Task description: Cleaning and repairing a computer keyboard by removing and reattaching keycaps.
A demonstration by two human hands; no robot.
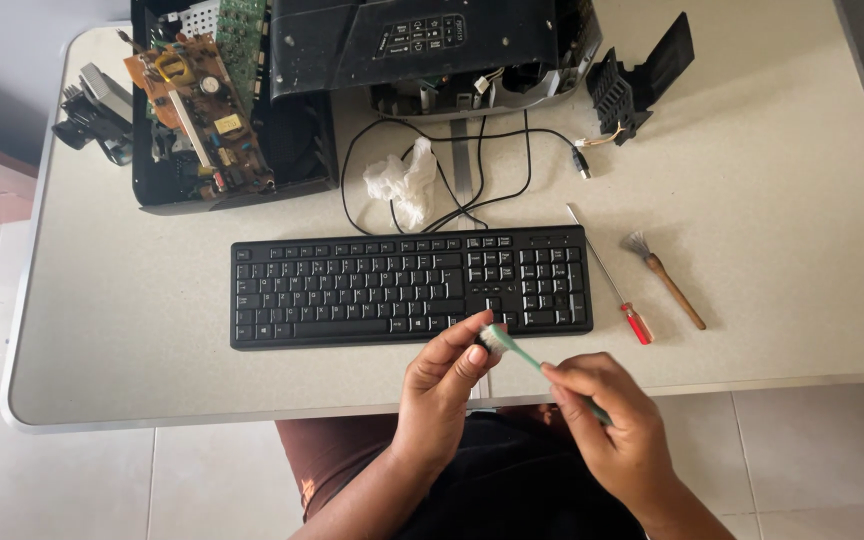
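- Pale grey laminate tabletop (772, 180): far edge and corners cut off by the frame.
- Opened black machine casing (352, 60), far left, with bare brown and green circuit boards: top cropped, inner parts hard to make out.
- Flat black plastic keyboard (410, 287), centre, cable looping to the far side.
- Red-handled thin screwdriver (614, 283) and wooden-handled small brush (668, 278), right of the keyboard.
- Crumpled white tissue (404, 183), far of the keyboard.
- Slim pale green toothbrush (517, 352), over the near edge: judged light, stiff, best gripped mid-handle; tail hidden in the palm.
- Right hand (617, 425): fingers closed around the handle.
- Left hand (444, 385): fingers pinching the bristle head.
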